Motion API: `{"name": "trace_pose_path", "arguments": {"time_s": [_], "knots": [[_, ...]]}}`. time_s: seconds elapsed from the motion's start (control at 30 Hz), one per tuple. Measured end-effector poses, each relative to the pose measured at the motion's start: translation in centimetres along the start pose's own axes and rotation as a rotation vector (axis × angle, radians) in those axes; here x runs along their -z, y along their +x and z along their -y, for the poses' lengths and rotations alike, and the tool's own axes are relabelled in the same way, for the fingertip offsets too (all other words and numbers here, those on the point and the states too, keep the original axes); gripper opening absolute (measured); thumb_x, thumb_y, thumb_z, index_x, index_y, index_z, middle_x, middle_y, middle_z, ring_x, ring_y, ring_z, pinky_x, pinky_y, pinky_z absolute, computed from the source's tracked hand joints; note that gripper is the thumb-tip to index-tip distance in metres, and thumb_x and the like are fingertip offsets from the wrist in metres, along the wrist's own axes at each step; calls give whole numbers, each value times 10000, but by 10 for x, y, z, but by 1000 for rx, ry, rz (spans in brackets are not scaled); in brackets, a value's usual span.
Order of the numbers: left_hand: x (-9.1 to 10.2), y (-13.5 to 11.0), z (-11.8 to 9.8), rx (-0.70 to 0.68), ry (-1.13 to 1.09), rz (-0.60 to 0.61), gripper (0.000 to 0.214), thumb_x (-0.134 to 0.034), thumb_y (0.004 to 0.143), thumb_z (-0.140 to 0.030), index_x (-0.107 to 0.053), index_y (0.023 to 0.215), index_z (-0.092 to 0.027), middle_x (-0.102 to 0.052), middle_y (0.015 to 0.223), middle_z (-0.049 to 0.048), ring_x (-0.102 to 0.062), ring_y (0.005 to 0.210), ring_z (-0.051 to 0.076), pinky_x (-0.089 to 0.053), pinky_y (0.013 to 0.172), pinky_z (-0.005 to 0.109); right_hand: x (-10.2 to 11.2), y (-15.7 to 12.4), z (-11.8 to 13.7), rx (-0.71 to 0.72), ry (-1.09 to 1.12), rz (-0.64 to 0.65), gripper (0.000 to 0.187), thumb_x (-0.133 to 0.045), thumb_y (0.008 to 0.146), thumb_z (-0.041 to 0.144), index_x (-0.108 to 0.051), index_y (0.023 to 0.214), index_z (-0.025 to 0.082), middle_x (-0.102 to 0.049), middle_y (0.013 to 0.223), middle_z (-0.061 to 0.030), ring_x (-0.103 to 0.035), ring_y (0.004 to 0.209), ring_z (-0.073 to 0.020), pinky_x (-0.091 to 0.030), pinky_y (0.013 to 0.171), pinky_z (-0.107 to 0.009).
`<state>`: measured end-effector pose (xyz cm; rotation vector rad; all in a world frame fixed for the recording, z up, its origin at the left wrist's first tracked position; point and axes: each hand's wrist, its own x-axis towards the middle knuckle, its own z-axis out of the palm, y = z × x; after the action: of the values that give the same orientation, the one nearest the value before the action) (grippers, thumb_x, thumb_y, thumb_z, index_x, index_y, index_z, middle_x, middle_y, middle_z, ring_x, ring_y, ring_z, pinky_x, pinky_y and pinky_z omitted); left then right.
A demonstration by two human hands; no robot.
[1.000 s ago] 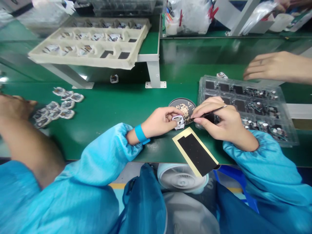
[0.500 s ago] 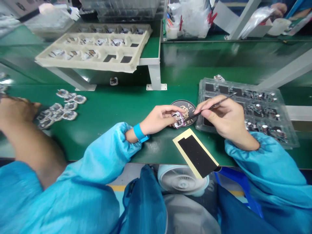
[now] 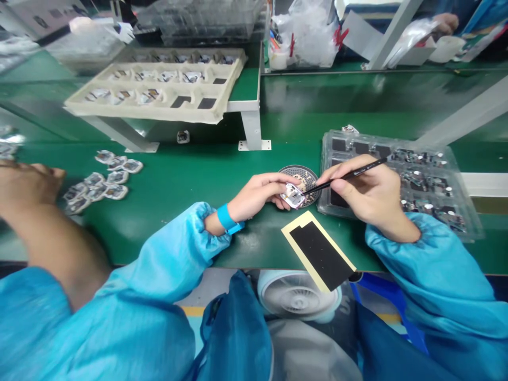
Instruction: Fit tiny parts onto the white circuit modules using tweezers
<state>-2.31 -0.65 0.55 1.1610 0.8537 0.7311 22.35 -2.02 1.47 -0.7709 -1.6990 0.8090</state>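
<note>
My left hand [image 3: 260, 194] is closed on a small white-rimmed electronic part [image 3: 292, 194], its open side tilted up toward me. In my right hand [image 3: 363, 188] is a pair of black tweezers [image 3: 347, 176], pinched between thumb and fingers. Their tips point down to the right edge of the white part; whether they grip anything is too small to tell. Just behind both hands lies a round dark dish [image 3: 291, 170] with many tiny beige pieces. A black sheet with a cream backing [image 3: 323, 251] lies in front, sticking out past the table edge.
Several white-rimmed parts [image 3: 95, 185] lie at left beside a co-worker's hand [image 3: 29, 182]. A cream tray [image 3: 154, 108] of parts rests on a raised shelf. Stacked clear plastic trays [image 3: 474, 211] holding circuit parts are at right. A lone part [image 3: 183, 137] sits beneath the shelf.
The white-rimmed part has turned so its inner face shows more. The tweezers have rolled slightly and their tips now reach over the part's edge. The view has shifted slightly.
</note>
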Motion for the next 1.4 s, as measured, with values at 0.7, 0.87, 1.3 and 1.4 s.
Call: {"name": "trace_pose_path", "arguments": {"time_s": [0.7, 0.87, 1.3, 1.4], "knots": [[-3, -1, 6, -34, -50, -173, 448, -819, 793, -294, -662, 1172, -113, -767, 949, 91, -759, 776, 183, -603, 722, 269, 48, 22, 8, -15, -42, -392, 316, -413, 1070, 481, -581, 930, 252, -740, 883, -36, -698, 703, -159, -583, 696, -328], [-4, -1, 5, -44, 103, -197, 506, -868, 759, -363, -685, 1158, -111, -755, 875, 80, -722, 698, 152, -566, 631, 231, 133, 18, 3, -384, -925, -334, 321, -611, 974, 472, -717, 856, 194, -699, 714, -49, -648, 675, -190, -468, 635, -322], [0, -1, -1, 136, 295, -121, 684, -902, 681, -523, -718, 1222, -147, -757, 848, 98, -656, 709, 167, -379, 451, 157, 161, -14, -5, -797, -1221, -23, 220, -746, 867, 374, -773, 958, 175, -789, 970, -97, -712, 889, -230, -485, 756, -295], [2, -2, 0, 155, 308, -132, 662, -894, 681, -543, -734, 1205, -172, -770, 919, 109, -652, 716, 165, -350, 448, 150, 153, -6, 9, -772, -1230, -31, 182, -747, 851, 270, -764, 989, 153, -782, 1029, -134, -712, 945, -265, -498, 799, -322]]}}
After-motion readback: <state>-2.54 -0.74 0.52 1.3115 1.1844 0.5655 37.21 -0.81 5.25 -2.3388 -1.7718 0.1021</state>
